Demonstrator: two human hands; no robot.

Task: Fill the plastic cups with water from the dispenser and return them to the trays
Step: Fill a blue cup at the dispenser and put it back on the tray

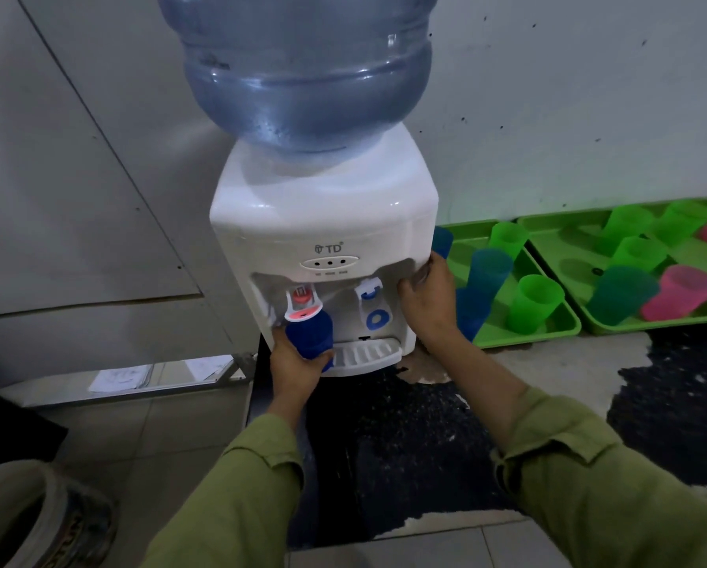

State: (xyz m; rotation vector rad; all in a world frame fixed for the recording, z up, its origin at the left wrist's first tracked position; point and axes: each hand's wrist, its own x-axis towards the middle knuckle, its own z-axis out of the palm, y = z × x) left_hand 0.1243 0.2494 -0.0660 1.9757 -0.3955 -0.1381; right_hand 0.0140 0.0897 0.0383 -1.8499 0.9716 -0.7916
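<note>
left hand (298,362) fingers curled round blue cup (310,336), right hand (427,295) gripping dispenser (323,223)

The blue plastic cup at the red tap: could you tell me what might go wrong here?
The blue plastic cup, gripped by the left hand, leans against the red tap; red probably means hot, so overflow could scald the fingers. Spill may miss the white drip tray and wet the floor. If the right hand releases the white water dispenser, it might shift.
</note>
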